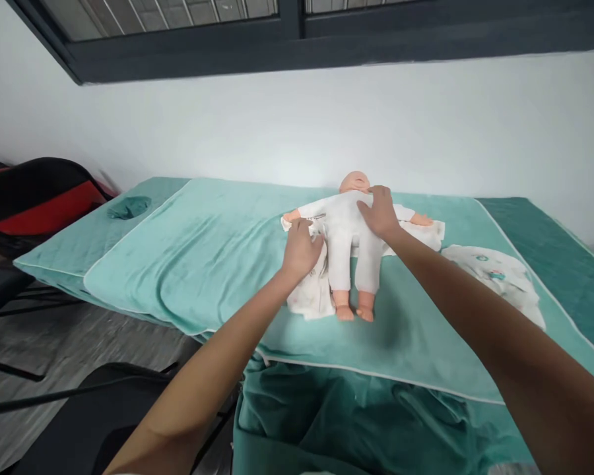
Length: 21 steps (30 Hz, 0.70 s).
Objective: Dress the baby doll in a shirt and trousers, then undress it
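Observation:
A baby doll (344,218) in a white bodysuit lies on its back, its head by the wall and its bare feet towards me. Beneath it spreads a white baby shirt (311,300) with a small print, showing on both sides of the body. My left hand (303,249) is closed on the shirt near the doll's arm at the left; its fingertips are partly hidden. On the doll's upper chest and shoulder, at the right, rests my right hand (380,212), thumb apart from the fingers.
A green-covered massage bed (218,244) runs along the white wall, with a face hole (129,207) at its left end. Printed white baby clothing (499,274) lies to the right. Black and red chairs (44,198) stand at the left, and a dark chair (74,409) is below my left arm.

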### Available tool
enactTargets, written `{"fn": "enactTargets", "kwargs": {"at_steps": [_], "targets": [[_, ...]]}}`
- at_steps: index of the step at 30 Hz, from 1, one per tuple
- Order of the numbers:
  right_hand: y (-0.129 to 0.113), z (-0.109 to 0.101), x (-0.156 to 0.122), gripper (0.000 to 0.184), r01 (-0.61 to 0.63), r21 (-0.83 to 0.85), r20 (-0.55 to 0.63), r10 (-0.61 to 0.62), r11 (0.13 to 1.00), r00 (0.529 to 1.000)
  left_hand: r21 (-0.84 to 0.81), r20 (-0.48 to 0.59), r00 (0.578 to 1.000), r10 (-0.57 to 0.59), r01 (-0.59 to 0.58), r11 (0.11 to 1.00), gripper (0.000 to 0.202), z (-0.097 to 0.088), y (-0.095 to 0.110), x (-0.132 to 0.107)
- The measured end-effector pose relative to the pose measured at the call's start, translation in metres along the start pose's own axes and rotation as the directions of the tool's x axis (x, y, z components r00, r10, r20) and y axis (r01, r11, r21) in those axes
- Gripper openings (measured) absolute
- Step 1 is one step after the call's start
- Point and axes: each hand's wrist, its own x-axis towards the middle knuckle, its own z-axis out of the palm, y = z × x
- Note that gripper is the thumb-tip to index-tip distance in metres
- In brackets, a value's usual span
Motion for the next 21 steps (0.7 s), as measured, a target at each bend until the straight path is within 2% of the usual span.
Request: {"fn": "enactTargets", "kwargs": {"at_steps": [1,2,4,7,9,10,12,16,18,21], "targets": [[0.011,0.002,0.008,0.054,-0.027,-0.017,-0.006,0.027,0.999,1.000,-0.044,0.034,0.999,-0.020,0.022,0.999,0.029,0.008,0.003,0.003],[0.021,0.004,0.017,0.062,-0.073,-0.029,-0.006,0.072,0.997,0.997,-0.084,0.112,0.993,-0.037,0.046,0.995,0.028,0.016,0.007,0.006],[0.039,0.007,0.036,0.078,-0.195,-0.033,0.030,0.196,0.980,0.980,-0.138,0.263,0.958,-0.117,0.157,0.978,0.033,0.030,0.012,0.016],[0.058,0.011,0.064,0.091,-0.350,-0.056,0.192,0.354,0.935,0.915,-0.287,0.399,0.893,-0.208,0.337,0.897,0.050,0.045,0.012,0.036],[0.067,0.013,0.080,0.093,-0.379,-0.088,0.282,0.388,0.921,0.878,-0.421,0.522,0.839,-0.153,0.409,0.809,0.065,0.050,0.010,0.049],[0.071,0.014,0.086,0.094,-0.372,-0.100,0.302,0.385,0.923,0.872,-0.461,0.573,0.813,-0.104,0.424,0.780,0.072,0.051,0.010,0.054],[0.076,0.018,0.097,0.094,-0.329,-0.100,0.320,0.344,0.939,0.883,-0.472,0.626,0.779,-0.037,0.416,0.778,0.083,0.050,0.013,0.063],[0.080,0.021,0.110,0.082,-0.237,-0.036,0.379,0.232,0.971,0.896,-0.438,0.629,0.777,0.009,0.346,0.830,0.090,0.044,0.021,0.074],[0.076,0.018,0.114,0.078,-0.249,-0.012,0.390,0.233,0.968,0.891,-0.456,0.605,0.796,0.026,0.319,0.831,0.088,0.040,0.019,0.080],[0.059,0.014,0.122,0.075,-0.274,0.001,0.383,0.253,0.962,0.888,-0.483,0.548,0.835,0.045,0.273,0.832,0.086,0.029,0.007,0.095]]}}
